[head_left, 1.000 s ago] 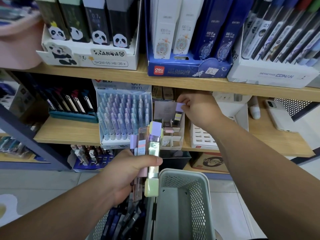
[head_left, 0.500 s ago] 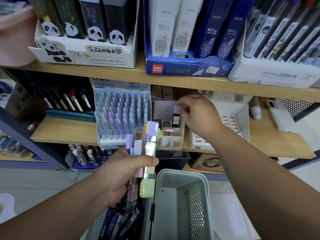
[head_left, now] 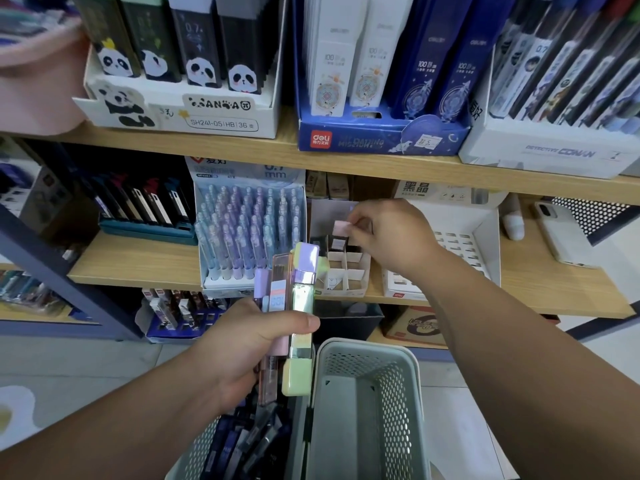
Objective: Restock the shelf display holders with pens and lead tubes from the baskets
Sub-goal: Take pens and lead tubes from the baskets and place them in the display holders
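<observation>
My left hand (head_left: 249,344) grips a bundle of pastel lead tubes (head_left: 294,306), purple, pink and green, held upright above the baskets. My right hand (head_left: 388,233) reaches into the middle shelf and pinches a pink-capped lead tube (head_left: 341,227) at the back row of a white cardboard display holder (head_left: 346,271) with divided slots. Most front slots of the holder look bare. A grey mesh basket (head_left: 370,403) sits below, nothing visible inside it. Left of it, another basket (head_left: 242,441) holds several dark pens.
A full holder of pastel pens (head_left: 249,233) stands left of the slotted holder. A white box (head_left: 450,258) and a phone (head_left: 561,233) lie to the right. The upper shelf carries panda (head_left: 180,95), blue deli (head_left: 377,109) and Conan (head_left: 561,133) boxes.
My right hand has dropped slightly from under the upper shelf toward the holder's back slots, now pinching a pink-capped tube. The left hand keeps its bundle almost still.
</observation>
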Motion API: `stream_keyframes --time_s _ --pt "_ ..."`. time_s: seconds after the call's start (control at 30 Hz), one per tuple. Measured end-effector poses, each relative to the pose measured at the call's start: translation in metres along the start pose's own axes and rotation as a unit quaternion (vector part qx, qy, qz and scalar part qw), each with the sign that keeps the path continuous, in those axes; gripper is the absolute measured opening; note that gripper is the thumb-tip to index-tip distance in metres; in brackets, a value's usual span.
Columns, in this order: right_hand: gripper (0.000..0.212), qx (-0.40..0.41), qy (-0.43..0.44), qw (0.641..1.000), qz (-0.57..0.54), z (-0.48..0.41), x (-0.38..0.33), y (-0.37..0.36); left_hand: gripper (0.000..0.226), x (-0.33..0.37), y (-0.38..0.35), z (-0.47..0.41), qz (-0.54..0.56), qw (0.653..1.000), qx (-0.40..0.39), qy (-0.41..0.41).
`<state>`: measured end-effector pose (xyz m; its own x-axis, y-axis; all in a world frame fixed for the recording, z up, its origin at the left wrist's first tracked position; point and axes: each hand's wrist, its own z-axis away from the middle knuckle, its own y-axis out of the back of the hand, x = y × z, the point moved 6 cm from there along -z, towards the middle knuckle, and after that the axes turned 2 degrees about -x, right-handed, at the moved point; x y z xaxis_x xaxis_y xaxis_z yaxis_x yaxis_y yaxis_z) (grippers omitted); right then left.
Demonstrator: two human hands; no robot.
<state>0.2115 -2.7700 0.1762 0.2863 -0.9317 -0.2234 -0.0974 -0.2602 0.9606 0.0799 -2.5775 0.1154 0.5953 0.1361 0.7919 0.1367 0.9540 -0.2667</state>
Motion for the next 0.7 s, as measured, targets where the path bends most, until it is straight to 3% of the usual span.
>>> stream_keyframes --time_s 0.13,0.37,0.5,0.6,0.7 --pt "0.018 -0.019 -0.033 0.999 0.023 -0.012 0.004 -0.006 0.052 -0.001 0.003 -0.001 -0.005 1.000 0.006 0.000" --pt "0.011 0.082 -0.073 0.991 0.073 -0.017 0.003 -0.010 0.048 0.000 0.004 -0.002 -0.006 1.000 -0.005 -0.007" --pt "0.017 0.114 -0.008 0.993 0.033 -0.008 -0.005 -0.009 0.054 0.003 0.004 0.000 -0.010 1.000 -0.001 -0.002" --pt "0.030 0.002 0.061 0.993 -0.096 -0.003 -0.018 -0.013 0.048 0.003 0.004 0.001 -0.004 1.000 0.005 0.006" --pt "0.043 -0.132 0.084 0.985 -0.069 0.003 -0.025 -0.029 0.047 0.003 0.003 0.002 0.002 1.000 0.007 0.013"
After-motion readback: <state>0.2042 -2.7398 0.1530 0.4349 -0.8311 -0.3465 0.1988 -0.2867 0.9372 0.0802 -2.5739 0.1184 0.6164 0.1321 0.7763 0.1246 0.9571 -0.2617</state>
